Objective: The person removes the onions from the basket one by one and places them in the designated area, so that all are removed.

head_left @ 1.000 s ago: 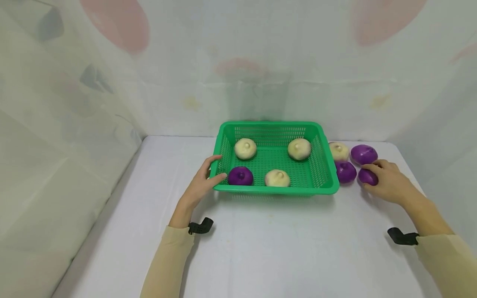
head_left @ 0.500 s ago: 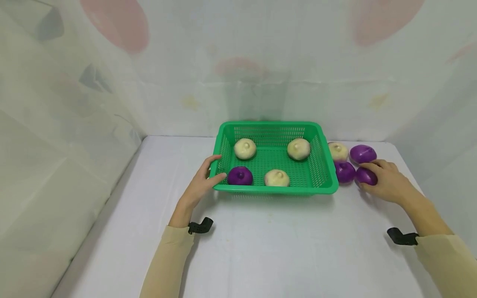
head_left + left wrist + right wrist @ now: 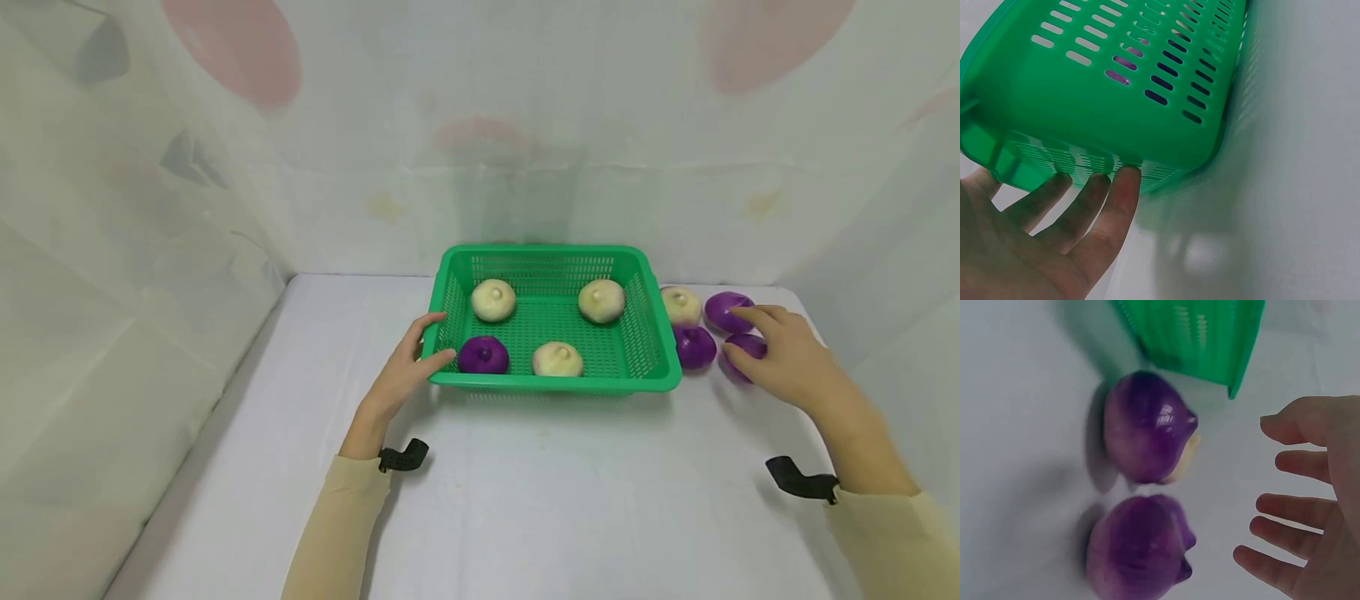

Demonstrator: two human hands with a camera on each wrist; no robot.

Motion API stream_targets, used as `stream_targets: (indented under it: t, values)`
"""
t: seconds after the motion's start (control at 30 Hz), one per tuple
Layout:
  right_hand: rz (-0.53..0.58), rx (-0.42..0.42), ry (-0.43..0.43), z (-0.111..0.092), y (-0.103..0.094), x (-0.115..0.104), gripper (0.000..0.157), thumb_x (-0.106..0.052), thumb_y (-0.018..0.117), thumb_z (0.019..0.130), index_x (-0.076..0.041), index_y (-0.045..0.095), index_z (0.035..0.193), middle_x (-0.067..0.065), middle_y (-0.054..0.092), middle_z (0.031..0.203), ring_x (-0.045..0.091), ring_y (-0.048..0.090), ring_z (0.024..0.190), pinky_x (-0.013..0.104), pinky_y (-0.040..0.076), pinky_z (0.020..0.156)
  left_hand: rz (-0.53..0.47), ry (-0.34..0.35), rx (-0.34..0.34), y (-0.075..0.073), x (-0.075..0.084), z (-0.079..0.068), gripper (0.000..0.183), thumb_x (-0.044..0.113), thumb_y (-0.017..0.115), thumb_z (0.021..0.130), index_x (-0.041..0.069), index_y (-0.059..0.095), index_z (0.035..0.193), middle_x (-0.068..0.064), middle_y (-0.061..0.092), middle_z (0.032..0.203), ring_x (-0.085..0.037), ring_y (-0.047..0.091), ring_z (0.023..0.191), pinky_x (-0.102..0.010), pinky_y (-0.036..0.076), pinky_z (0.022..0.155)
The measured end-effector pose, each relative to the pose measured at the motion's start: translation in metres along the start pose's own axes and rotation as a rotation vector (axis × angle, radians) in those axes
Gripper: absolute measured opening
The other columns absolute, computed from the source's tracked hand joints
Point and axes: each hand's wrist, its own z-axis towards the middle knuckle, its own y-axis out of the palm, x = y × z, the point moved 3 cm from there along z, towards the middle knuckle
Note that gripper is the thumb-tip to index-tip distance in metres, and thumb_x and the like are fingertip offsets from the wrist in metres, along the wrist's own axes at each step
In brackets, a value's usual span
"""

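Hands at either end of the green basket (image 3: pixel 552 321) on the white worktop (image 3: pixel 525 500).
The left hand (image 3: pixel 405 371) rests relaxed, fingertips (image 3: pixel 1124 181) touching the basket's left corner. The right hand (image 3: pixel 780 358) hovers released over two purple onions (image 3: pixel 733 310) right of the basket, grasping nothing. Inside the basket lie one purple onion (image 3: pixel 483 355) and three pale onions (image 3: pixel 557 359).

My right hand (image 3: pixel 783 358) has let go of the nearest purple onion (image 3: pixel 744 350) and lifted off it, fingers spread open now, reaching toward the far purple onion (image 3: pixel 726 310). My wrist has swung inward.
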Motion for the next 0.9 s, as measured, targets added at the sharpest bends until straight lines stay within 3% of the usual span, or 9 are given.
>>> stream_targets:
  t: [0.23,0.47,0.67,0.9]
  values:
    - [0.118,0.033,-0.022,-0.004,0.0,-0.026,0.052,-0.019,0.07,0.093,0.007,0.054,0.135,0.036,0.05,0.133,0.058,0.041,0.122,0.075,0.033,0.097,-0.002,-0.007,-0.001,0.0,-0.001,0.0,0.068,0.046,0.069,0.096,0.034,0.037,0.154,0.009,0.019,0.165,-0.044,0.015,0.151,-0.072,0.019,0.112]
    - [0.177,0.071,-0.049,-0.005,0.005,-0.037,0.05,-0.021,0.072,0.094,0.005,0.056,0.134,0.03,0.055,0.133,0.054,0.045,0.124,0.073,0.033,0.1,-0.001,-0.006,0.001,0.0,0.001,-0.001,0.066,0.045,0.069,0.096,0.036,0.037,0.154,0.009,0.019,0.165,-0.044,0.015,0.151,-0.072,0.019,0.112]
    - [0.177,0.038,-0.07,-0.004,0.013,-0.05,0.049,-0.019,0.072,0.094,0.004,0.056,0.135,0.029,0.055,0.134,0.051,0.047,0.124,0.072,0.041,0.092,-0.018,-0.011,-0.011,0.0,0.0,-0.001,0.064,0.04,0.068,0.098,0.037,0.037,0.153,0.008,0.017,0.166,-0.043,0.014,0.151,-0.072,0.018,0.113]
    - [0.223,0.002,-0.106,0.005,0.014,-0.07,0.048,-0.017,0.074,0.093,-0.001,0.059,0.135,0.025,0.054,0.137,0.05,0.041,0.132,0.075,0.037,0.096,-0.015,-0.009,-0.005,-0.001,0.0,0.0,0.062,0.037,0.067,0.099,0.038,0.037,0.153,0.009,0.018,0.166,-0.042,0.014,0.152,-0.072,0.019,0.113]
